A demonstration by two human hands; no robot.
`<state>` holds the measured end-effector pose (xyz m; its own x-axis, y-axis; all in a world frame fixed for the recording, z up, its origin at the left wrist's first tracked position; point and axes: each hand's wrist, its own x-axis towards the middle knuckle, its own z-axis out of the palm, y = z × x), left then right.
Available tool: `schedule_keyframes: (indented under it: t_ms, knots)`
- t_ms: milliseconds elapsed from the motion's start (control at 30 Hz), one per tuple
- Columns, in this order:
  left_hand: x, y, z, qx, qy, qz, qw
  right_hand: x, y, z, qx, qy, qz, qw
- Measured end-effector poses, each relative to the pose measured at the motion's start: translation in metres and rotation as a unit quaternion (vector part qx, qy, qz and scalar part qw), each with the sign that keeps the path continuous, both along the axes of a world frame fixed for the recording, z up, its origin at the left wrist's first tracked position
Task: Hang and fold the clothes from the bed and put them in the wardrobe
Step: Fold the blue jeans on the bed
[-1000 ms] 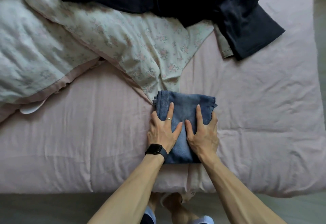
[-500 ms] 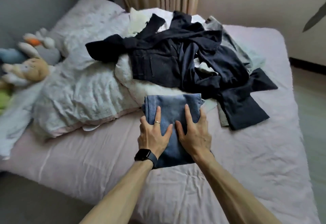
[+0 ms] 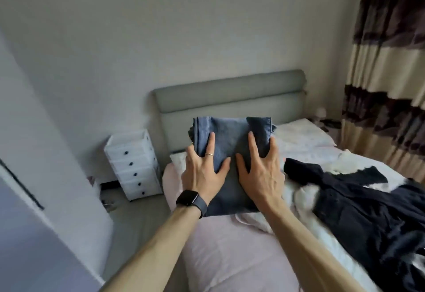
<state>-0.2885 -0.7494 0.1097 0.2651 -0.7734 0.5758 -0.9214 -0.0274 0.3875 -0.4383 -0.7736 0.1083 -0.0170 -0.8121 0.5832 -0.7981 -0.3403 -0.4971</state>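
At eight o'clock in the view a smooth, pale panel point(image 3: 46, 222) with a dark strip along it runs down to the lower edge. A narrow lane of grey floor point(image 3: 138, 218) lies between the panel and the bed's near side. At the head of that lane, about nine o'clock, a white plastic drawer unit point(image 3: 133, 165) with small dark knobs stands just beside the padded grey-green headboard point(image 3: 230, 98). The headboard is made of two rounded horizontal rolls set against a plain wall.

The left hand point(image 3: 202, 176), with a dark watch point(image 3: 190, 199) on its wrist, has its grip on the left part of the folded jeans point(image 3: 230, 140). Its thumb and ringed finger lie straight on top, and the outer finger bends over the left edge (the other fingers are hidden in the cloth). The jeans are a thick, squared bundle of blue denim with stitched hems along the top. They are held up at the centre, clear of the bed point(image 3: 230, 264) and in front of the headboard. The right hand point(image 3: 259, 176) mirrors the left: its grip has the thumb and one long finger flat on top and the outer finger hooked round the right edge.

Below, at six o'clock, the pink sheet is smooth and bare up to the bed's left edge. From three to five o'clock a crumpled heap of dark clothes point(image 3: 368, 211) sprawls over rumpled white bedding point(image 3: 305, 199). A white pillow point(image 3: 303, 135) lies at two o'clock against the headboard. A heavy curtain point(image 3: 391, 73) with cream and dark brown bands hangs along the right edge.
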Motion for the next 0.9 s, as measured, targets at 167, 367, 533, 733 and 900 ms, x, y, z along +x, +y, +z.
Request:
schedule_keyframes:
  t_ms: [167, 367, 533, 733, 900]
  knots:
    - [0.124, 0.085, 0.077, -0.075, -0.030, 0.151, 0.985, 0.139, 0.043, 0.075, -0.077, -0.046, 0.143, 0.986]
    - [0.256, 0.243, 0.138, -0.128, -0.081, 0.322, 0.934, 0.305, 0.153, 0.129, -0.104, -0.111, 0.323, 0.934]
    - [0.336, 0.373, 0.169, -0.139, -0.134, 0.446, 0.874, 0.423, 0.259, 0.154, -0.101, -0.151, 0.445, 0.877]
    - [0.412, 0.513, 0.182, -0.112, -0.123, 0.545, 0.822, 0.534, 0.385, 0.169, -0.096, -0.154, 0.556, 0.811]
    - [0.459, 0.601, 0.196, -0.106, -0.133, 0.598, 0.783, 0.601, 0.468, 0.187, -0.095, -0.130, 0.615, 0.772]
